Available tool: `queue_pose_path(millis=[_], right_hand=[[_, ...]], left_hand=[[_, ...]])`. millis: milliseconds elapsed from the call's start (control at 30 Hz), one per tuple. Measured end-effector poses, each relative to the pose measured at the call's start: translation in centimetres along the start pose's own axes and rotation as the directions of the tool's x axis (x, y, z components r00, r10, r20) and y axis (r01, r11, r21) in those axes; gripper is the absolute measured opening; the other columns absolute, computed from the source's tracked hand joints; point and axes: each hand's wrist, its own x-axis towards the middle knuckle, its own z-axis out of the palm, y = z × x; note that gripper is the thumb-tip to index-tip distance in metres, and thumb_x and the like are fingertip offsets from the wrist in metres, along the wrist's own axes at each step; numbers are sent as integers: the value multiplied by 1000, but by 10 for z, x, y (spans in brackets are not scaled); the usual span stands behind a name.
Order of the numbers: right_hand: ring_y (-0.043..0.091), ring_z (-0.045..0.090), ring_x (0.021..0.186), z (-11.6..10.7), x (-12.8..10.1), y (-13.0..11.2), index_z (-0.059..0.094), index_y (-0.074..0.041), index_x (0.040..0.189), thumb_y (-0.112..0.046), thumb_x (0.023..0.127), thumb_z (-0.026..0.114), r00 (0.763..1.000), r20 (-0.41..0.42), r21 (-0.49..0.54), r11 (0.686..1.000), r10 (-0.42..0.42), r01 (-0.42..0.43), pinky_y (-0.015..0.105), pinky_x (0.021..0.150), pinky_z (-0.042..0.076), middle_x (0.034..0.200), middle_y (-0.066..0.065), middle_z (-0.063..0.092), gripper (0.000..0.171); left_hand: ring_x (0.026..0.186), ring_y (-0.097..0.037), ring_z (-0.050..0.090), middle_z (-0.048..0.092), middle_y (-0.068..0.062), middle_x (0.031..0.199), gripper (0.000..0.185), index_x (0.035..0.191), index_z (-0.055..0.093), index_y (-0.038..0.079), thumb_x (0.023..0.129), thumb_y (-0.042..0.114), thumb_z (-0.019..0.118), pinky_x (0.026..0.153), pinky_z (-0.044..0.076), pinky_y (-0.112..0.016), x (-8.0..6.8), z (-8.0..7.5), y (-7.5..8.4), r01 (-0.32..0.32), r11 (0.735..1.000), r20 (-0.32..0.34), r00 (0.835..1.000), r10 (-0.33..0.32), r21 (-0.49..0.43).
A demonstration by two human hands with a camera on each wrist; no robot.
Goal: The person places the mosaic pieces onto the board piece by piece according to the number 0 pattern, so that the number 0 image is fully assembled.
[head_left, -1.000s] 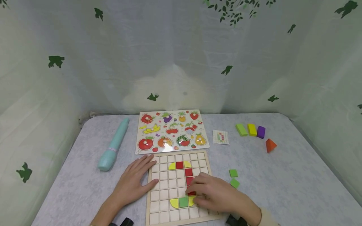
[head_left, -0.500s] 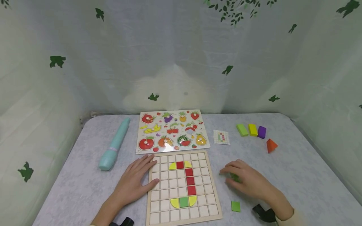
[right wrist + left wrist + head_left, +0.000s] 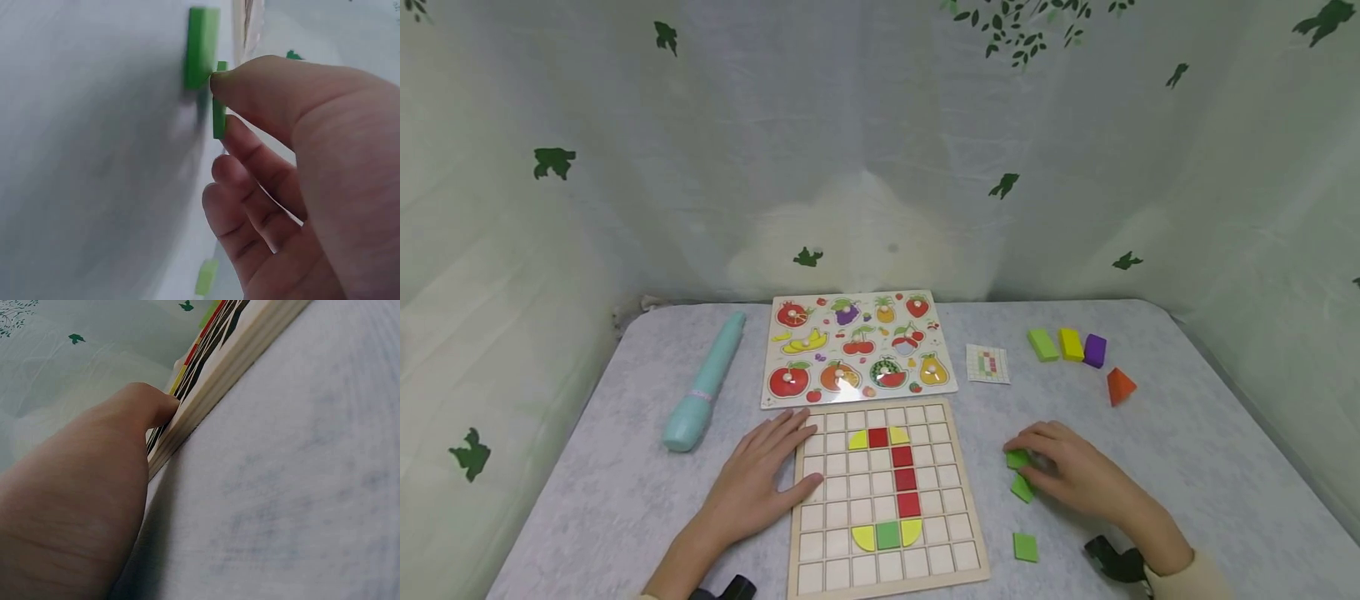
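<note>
My left hand (image 3: 757,473) lies with fingers spread over the left edge of a wooden grid board (image 3: 796,575). In the left wrist view its thumb (image 3: 156,406) touches the board's edge. Red square tiles (image 3: 906,479), yellow quarter-round tiles (image 3: 863,538) and one green square (image 3: 888,535) sit in the grid. To the right of the board, my right hand (image 3: 1078,471) pinches a green square tile (image 3: 1017,459) between thumb and fingertips. A second green tile (image 3: 1022,489) lies just below it, and a third green tile (image 3: 1026,547) lies nearer to me.
Behind the board lies a fruit knob puzzle (image 3: 859,348), with a small pattern card (image 3: 988,364) to its right. Green (image 3: 1042,344), yellow (image 3: 1071,344) and purple blocks (image 3: 1094,351) and an orange triangular block (image 3: 1121,387) stand back right. A turquoise bottle-shaped object (image 3: 703,383) lies left.
My right hand has left the board's yellow corner tile and moved right to the loose green tiles, its fingertips now on one. The left hand stays in place.
</note>
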Motion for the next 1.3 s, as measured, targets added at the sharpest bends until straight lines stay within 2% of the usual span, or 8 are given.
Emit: queue_pose_path(millis=[200, 467, 733, 900, 1133, 1300], right_hand=[[10, 61, 109, 1, 15, -20, 74, -26, 119, -19, 91, 80, 999, -7, 39, 998, -53, 54, 36, 91, 59, 116, -15, 66, 30], [6, 57, 109, 13, 43, -57, 73, -24, 123, -24, 93, 78, 989, 75, 86, 989, -128, 122, 30, 92, 57, 116, -16, 64, 30], [5, 56, 109, 31, 68, -96, 74, -23, 123, -25, 97, 73, 950, 165, 125, 961, -264, 245, 23, 93, 54, 120, -14, 66, 26], [4, 56, 108, 44, 78, -116, 74, -25, 121, -32, 99, 71, 927, 188, 153, 942, -326, 300, 20, 96, 52, 120, -15, 66, 24], [2, 58, 112, 58, 86, -131, 74, -28, 120, -39, 100, 68, 892, 187, 154, 909, -412, 388, 21, 101, 51, 117, -16, 68, 23], [1, 58, 110, 62, 89, -134, 74, -29, 120, -42, 101, 65, 884, 195, 146, 904, -424, 401, 19, 99, 51, 117, -16, 68, 24]], left_hand=[[153, -28, 34, 43, -1, 163, 70, 148, 58, 18, 90, 54, 73, 121, 31, -56, 0, 0, 0, 0, 1000, -2, 1000, 0, -7], [154, -28, 33, 42, 0, 164, 70, 148, 58, 18, 90, 55, 72, 122, 30, -56, -1, 1, 0, 9, 1000, 5, 1000, -9, -14], [153, -28, 33, 42, 0, 163, 70, 147, 58, 18, 90, 55, 72, 121, 31, -56, -1, 0, 0, 7, 1000, -5, 1000, -7, -8], [153, -28, 34, 42, 0, 163, 70, 148, 58, 19, 89, 54, 73, 122, 31, -56, -2, 0, 0, 13, 1000, -3, 1000, -13, -1], [153, -28, 33, 42, -1, 163, 71, 148, 57, 19, 90, 54, 73, 122, 29, -55, -1, 0, 0, 6, 1000, -3, 1000, -6, -1], [152, -30, 35, 44, -2, 162, 69, 147, 58, 18, 90, 53, 73, 121, 31, -57, -1, -1, 1, -7, 1000, -25, 1000, 7, -1]])
